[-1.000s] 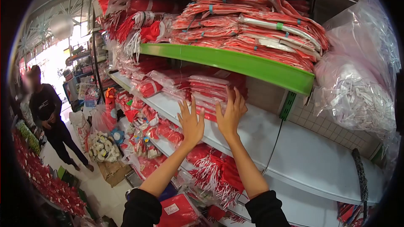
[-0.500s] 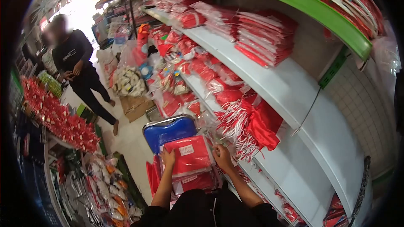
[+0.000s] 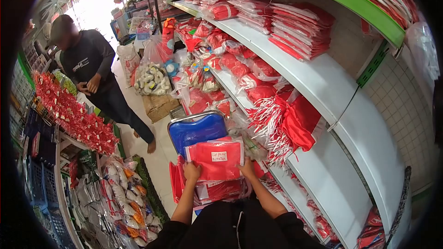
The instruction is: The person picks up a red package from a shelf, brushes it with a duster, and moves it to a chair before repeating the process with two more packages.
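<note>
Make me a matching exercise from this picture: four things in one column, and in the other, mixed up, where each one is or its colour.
Things
1. Red packet with a handwritten label
2. Cardboard box
3. Tall stack of red packets
4. Front edge of the top shelf

Places and colours
A. Bright green
B. On a white shelf
C. Between the left hand and the right hand
D. On the floor

Right pairs: 1-C, 2-D, 3-B, 4-A
</note>
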A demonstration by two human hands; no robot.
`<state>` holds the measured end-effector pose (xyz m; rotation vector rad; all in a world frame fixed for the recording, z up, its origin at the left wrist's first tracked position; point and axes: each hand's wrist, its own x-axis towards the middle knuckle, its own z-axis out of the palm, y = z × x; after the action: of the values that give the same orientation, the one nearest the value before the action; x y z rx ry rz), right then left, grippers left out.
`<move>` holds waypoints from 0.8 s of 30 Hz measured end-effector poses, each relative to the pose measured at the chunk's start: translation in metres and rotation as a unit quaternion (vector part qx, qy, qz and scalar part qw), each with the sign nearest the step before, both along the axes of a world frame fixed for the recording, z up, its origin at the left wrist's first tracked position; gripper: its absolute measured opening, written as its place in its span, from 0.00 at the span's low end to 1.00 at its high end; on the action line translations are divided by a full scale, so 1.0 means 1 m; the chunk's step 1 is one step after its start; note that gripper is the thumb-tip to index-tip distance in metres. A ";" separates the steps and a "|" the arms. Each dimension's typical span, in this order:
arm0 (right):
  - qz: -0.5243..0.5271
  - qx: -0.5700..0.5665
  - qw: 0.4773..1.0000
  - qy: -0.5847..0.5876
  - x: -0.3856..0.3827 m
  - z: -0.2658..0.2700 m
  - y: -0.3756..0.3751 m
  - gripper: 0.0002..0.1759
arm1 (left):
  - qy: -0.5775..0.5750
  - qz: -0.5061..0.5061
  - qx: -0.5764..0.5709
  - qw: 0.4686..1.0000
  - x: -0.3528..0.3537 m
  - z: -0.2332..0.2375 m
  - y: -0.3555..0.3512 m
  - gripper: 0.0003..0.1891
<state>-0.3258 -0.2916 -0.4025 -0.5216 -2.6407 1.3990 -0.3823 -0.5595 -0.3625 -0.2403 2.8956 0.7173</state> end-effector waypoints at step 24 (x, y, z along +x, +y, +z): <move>-0.182 -0.218 0.887 0.363 0.301 0.355 0.134 0.15 | -0.119 -0.384 0.683 0.610 0.110 0.295 0.235 0.21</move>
<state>-0.0245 -0.1576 -0.0478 -0.3914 -1.5614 1.6382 -0.2719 -0.3243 -0.0672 0.9094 1.1828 2.0280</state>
